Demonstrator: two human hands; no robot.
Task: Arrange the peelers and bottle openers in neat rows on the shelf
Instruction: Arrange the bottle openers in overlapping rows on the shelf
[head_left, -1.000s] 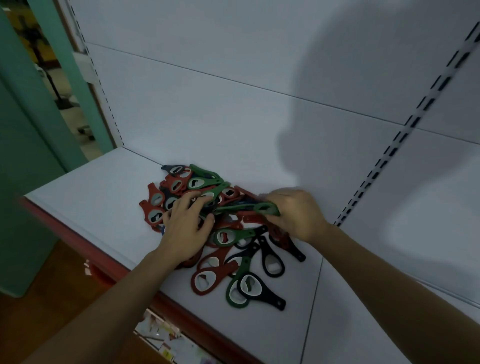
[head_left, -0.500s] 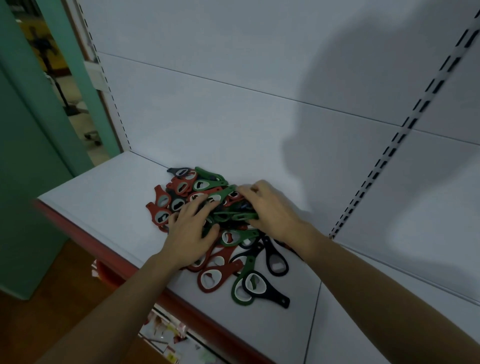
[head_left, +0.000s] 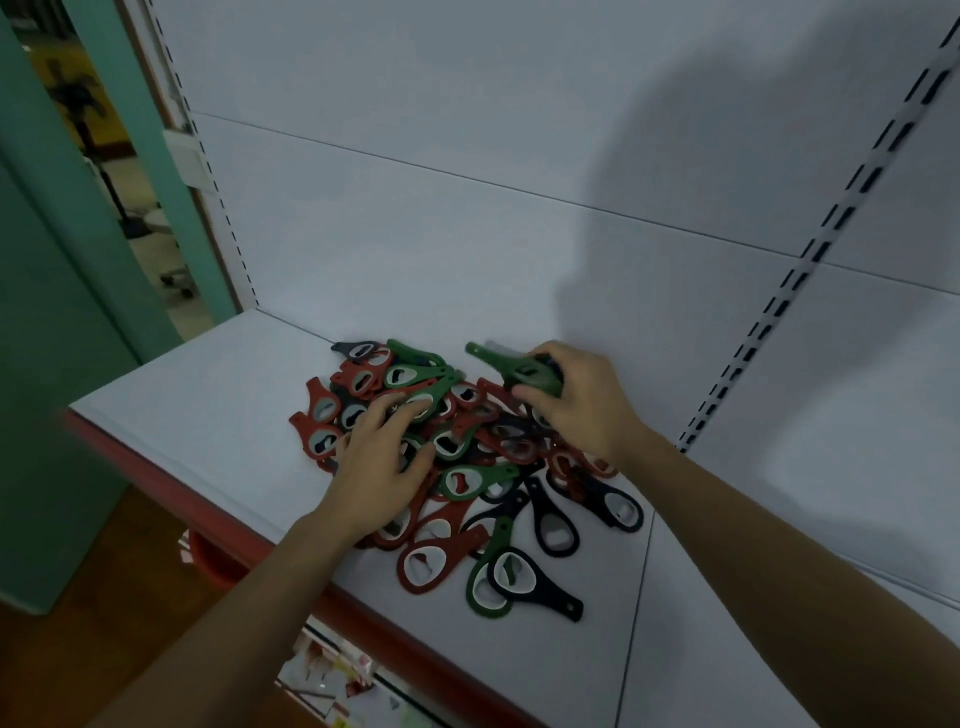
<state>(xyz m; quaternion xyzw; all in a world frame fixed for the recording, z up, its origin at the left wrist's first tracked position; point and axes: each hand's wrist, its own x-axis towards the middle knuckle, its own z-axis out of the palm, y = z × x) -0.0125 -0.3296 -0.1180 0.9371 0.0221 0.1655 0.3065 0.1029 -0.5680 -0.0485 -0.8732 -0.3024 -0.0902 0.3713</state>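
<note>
White shelf (head_left: 197, 395) carries the tangled heap (head_left: 467, 486), so the flat-fingered left hand (head_left: 379, 467) should pin it while the right hand (head_left: 582, 410), gripping a green opener (head_left: 498, 361), lifts straight clear.

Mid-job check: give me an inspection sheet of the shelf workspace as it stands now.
Surface: white shelf, red front edge.
Job's things: red, green and black bottle openers in one tangled pile; no rows yet.
Clutter: nothing seen.
Hands: left hand rests spread on the pile; right hand grips a green opener at its far side.
Cables: nothing seen.
Surroundings: white back panel with slotted uprights; teal wall at left.
</note>
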